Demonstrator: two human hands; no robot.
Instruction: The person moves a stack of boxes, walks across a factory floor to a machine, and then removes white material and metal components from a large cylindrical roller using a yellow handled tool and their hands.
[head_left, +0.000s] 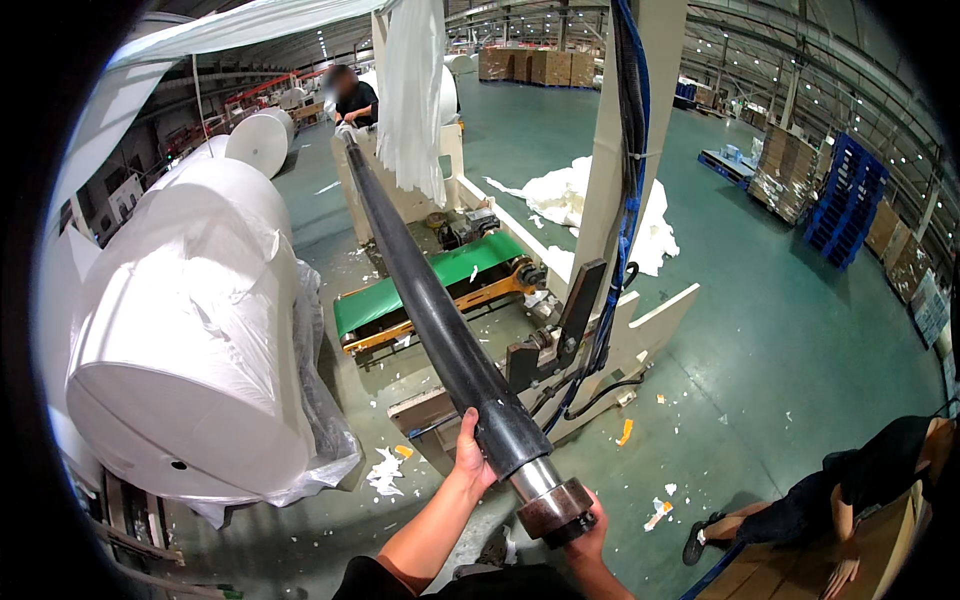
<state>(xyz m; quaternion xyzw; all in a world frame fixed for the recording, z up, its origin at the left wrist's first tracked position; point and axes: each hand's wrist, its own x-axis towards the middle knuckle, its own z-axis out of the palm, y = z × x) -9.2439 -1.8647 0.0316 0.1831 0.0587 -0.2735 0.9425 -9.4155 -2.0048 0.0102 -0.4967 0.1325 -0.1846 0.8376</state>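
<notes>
Head cam: long black shaft [430, 310] slanting over the green belt [480, 262], L hand [472, 455] and R hand [588, 525] clamped on its belt-nearside end, R at the collar [550, 508], prob. v. heavy, rigid, poss. slick, best gripped both sides of belt.

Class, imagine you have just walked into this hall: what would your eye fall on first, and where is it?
First, the long black shaft running diagonally through the middle, with the person's left grip against its side and right grip at its near end. Next, the huge white roll on the left, partly covered in see-through film. Then the bright green belt near the centre, crossed by the shaft in this view.
</notes>
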